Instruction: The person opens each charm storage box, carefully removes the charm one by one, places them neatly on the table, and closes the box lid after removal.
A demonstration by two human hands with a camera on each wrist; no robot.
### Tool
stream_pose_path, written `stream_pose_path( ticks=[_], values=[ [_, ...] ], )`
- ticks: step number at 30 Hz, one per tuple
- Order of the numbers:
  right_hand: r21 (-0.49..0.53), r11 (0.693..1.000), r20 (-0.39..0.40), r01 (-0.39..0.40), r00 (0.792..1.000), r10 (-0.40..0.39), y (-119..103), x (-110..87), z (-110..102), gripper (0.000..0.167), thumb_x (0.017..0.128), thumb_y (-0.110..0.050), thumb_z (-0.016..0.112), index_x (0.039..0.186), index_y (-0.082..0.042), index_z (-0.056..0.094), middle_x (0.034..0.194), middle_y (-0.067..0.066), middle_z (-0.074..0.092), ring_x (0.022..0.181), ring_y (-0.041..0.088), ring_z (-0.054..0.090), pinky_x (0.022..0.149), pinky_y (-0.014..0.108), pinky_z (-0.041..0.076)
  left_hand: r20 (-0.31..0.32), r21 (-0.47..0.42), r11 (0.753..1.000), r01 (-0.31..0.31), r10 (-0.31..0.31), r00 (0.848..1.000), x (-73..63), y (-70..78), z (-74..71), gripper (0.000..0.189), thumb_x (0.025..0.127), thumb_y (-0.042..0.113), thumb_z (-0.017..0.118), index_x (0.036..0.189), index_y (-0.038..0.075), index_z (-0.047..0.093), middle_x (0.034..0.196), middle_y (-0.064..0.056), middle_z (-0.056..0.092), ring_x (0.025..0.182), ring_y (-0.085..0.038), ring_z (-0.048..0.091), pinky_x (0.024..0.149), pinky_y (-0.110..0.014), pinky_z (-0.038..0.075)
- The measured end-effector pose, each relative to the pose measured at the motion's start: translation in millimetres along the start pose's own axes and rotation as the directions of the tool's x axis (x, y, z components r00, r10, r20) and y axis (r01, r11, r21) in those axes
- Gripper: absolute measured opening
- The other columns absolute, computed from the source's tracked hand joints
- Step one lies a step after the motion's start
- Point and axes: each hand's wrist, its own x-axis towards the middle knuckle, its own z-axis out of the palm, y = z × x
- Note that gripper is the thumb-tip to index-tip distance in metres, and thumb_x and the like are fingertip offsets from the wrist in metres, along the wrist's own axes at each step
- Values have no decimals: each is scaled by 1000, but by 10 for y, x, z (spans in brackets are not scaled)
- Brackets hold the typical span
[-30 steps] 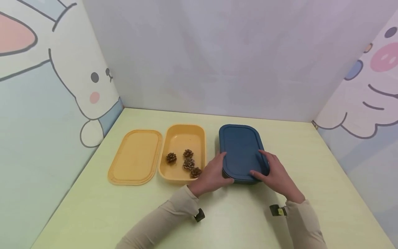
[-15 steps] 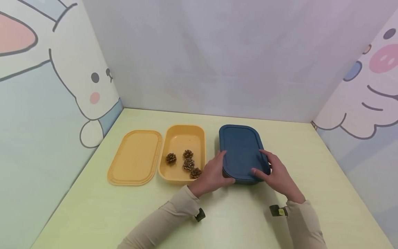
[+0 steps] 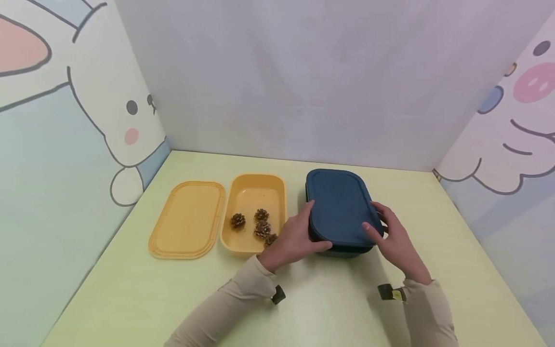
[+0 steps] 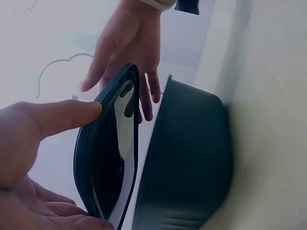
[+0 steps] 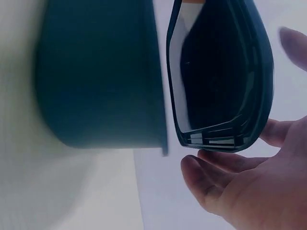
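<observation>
A dark blue lid (image 3: 340, 205) is lifted and tilted over its matching box (image 5: 100, 81), with a gap between them in both wrist views. My left hand (image 3: 295, 241) pinches the lid's left front corner, thumb on top and fingers beneath. On the other side, my right hand (image 3: 396, 243) has its fingers right at the lid's edge, and its thumb stands away from the top. To the left is a yellow box (image 3: 256, 185) with several pinecones (image 3: 262, 229), one partly covered by my left hand. The blue box's inside is hidden.
A yellow lid (image 3: 186, 219) lies flat on the pale table (image 3: 130, 299), left of the yellow box. Walls with cartoon animals stand on both sides, and a plain backdrop (image 3: 282, 86) closes off the back.
The blue lid has risen off its box and shifted slightly to the right. Both hands have moved up with it, and the right thumb has slid toward the lid's right edge.
</observation>
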Motion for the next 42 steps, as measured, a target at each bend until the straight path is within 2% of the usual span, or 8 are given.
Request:
stream_pose_path(
  ticks=[3, 7, 13, 17, 22, 27, 35, 42],
  values=[
    [38, 999, -30, 25, 999, -24, -40, -4, -34, 58, 106, -25, 51, 156, -6, 29, 158, 28, 34, 141, 51, 38, 113, 33, 45, -3, -4, 1000, 1, -1, 1000, -10, 47, -44, 114, 82, 44, 81, 163, 13, 8, 164, -12, 33, 143, -33, 46, 113, -47, 45],
    [103, 992, -70, 70, 996, -63, -85, -32, -72, 51, 109, -22, 39, 157, -5, 28, 157, 29, 35, 141, 49, 37, 93, -5, 30, -9, -19, 1000, -10, 10, 1000, -41, 91, -93, 116, 82, 48, 80, 164, 14, 4, 164, -13, 34, 142, -33, 48, 113, -47, 46],
    [320, 938, -104, 130, 989, -102, -129, -96, -99, 50, 111, -29, 22, 159, -11, 24, 156, 19, 37, 135, 0, 40, 99, -1, 34, -37, -55, 998, -32, 30, 999, -98, 182, -184, 114, 84, 57, 74, 164, 17, 3, 164, -12, 32, 142, -31, 48, 112, -47, 47],
    [569, 780, -167, 261, 965, -202, -146, -100, -84, 52, 112, -36, 22, 158, -13, 24, 145, 0, 49, 125, -1, 49, 100, 9, 37, -80, -37, 998, -59, 56, 995, -125, 235, -240, 113, 85, 58, 72, 164, 16, 3, 165, -11, 30, 144, -31, 46, 113, -47, 46],
    [717, 539, -301, 441, 894, -332, -171, -48, -65, 48, 111, -35, 33, 154, -15, 32, 136, -6, 62, 128, 5, 55, 98, 21, 41, -145, -21, 992, -126, 122, 982, -144, 255, -290, 108, 88, 52, 72, 164, 14, 4, 164, -12, 33, 143, -29, 47, 112, -46, 47],
    [769, 431, -359, 472, 877, -321, -229, -57, -66, 44, 109, -32, 40, 149, -14, 34, 142, 0, 59, 136, 11, 50, 103, 26, 35, -219, -15, 976, -216, 208, 954, -129, 247, -313, 101, 91, 45, 72, 163, 15, 9, 165, -6, 32, 150, -25, 38, 117, -49, 41],
    [761, 533, -289, 370, 929, -233, -300, -133, -102, 49, 109, -30, 43, 153, -11, 34, 156, 3, 32, 141, 19, 42, 113, 29, 25, -298, -55, 934, -353, 322, 899, -118, 211, -289, 90, 92, 35, 73, 162, 19, 18, 165, -4, 32, 142, -23, 49, 109, -46, 50],
    [496, 809, -308, 317, 935, -177, -307, -162, -133, 56, 102, 0, 48, 156, -8, 33, 160, 5, 29, 136, 12, 47, 104, 10, 43, -364, -39, 904, -425, 383, 849, -94, 193, -279, 84, 92, 30, 73, 161, 16, 26, 161, -7, 39, 142, -22, 49, 101, -40, 55]
  ],
)
